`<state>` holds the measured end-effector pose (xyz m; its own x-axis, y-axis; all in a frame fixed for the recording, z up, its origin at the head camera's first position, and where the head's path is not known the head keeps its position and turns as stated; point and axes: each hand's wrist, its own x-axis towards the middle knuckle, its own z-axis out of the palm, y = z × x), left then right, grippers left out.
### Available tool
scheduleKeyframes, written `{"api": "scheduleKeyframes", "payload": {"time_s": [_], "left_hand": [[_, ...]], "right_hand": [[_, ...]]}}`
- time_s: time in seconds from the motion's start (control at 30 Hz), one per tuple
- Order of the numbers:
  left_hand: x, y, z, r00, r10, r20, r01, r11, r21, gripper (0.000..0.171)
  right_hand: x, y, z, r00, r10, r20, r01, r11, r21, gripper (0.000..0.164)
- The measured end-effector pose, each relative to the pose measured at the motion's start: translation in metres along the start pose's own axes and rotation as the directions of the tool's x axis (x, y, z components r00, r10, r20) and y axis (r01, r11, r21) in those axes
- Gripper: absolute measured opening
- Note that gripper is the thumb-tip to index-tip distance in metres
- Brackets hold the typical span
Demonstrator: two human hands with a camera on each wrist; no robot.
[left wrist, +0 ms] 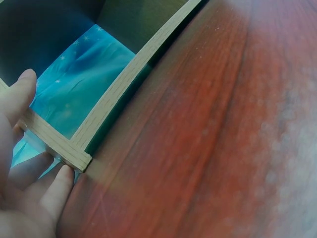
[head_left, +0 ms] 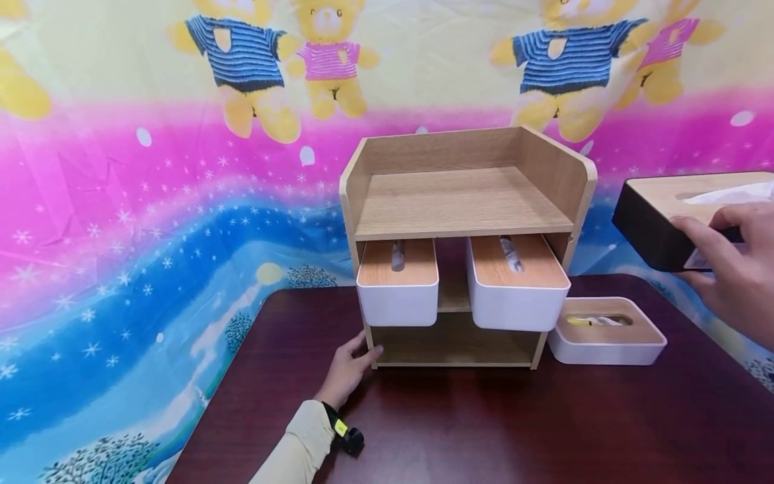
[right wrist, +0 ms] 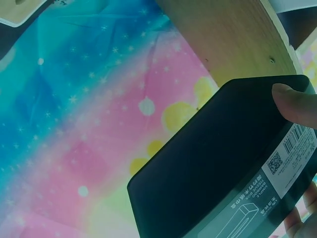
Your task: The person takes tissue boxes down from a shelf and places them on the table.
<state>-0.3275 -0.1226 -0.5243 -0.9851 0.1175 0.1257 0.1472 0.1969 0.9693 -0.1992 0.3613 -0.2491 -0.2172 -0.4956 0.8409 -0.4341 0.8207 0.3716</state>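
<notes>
My right hand (head_left: 746,265) grips a black tissue box (head_left: 647,228) with a pale wooden lid and a white tissue in its slot. It is held up in the air right of the wooden desktop shelf (head_left: 459,202). In the right wrist view, the thumb presses on the box's black side (right wrist: 218,144), near a printed label (right wrist: 285,161). At the shelf's lower left corner, my left hand (head_left: 345,370) holds the edge of the side panel (left wrist: 54,136), thumb on one side and fingers on the other.
Two white tissue boxes with wooden lids, a left one (head_left: 397,302) and a right one (head_left: 520,306), jut from the shelf's middle level. Another white tissue box (head_left: 607,349) sits on the dark red table (head_left: 459,430) beside the shelf. A patterned cloth (head_left: 151,222) hangs behind.
</notes>
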Motion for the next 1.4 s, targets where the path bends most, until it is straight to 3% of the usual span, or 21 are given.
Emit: {"api": "scheduleKeyframes", "payload": {"time_s": [0.2, 0.53, 0.77, 1.23, 1.4], "left_hand": [[0.000, -0.001, 0.002, 1.000, 0.004, 0.003, -0.004, 1.000, 0.001, 0.068], [-0.002, -0.002, -0.004, 1.000, -0.003, 0.001, 0.003, 1.000, 0.007, 0.075], [-0.002, -0.001, -0.004, 1.000, -0.009, -0.005, 0.009, 1.000, 0.009, 0.075], [-0.001, 0.001, 0.000, 1.000, -0.014, -0.006, 0.014, 1.000, -0.005, 0.072], [0.000, 0.001, -0.001, 1.000, -0.010, -0.006, 0.009, 1.000, -0.004, 0.073]], "right_hand": [[-0.016, -0.006, 0.003, 0.995, 0.044, -0.087, -0.040, 0.998, 0.046, 0.068], [-0.022, -0.016, -0.004, 0.999, 0.018, -0.048, -0.017, 1.000, 0.026, 0.064], [-0.030, -0.032, 0.002, 0.978, 0.060, -0.201, -0.050, 0.997, 0.054, 0.052], [-0.040, -0.047, -0.001, 0.973, 0.047, -0.224, -0.047, 0.999, 0.004, 0.050], [-0.046, -0.046, -0.002, 0.984, 0.033, -0.174, -0.037, 0.999, -0.019, 0.050]]}}
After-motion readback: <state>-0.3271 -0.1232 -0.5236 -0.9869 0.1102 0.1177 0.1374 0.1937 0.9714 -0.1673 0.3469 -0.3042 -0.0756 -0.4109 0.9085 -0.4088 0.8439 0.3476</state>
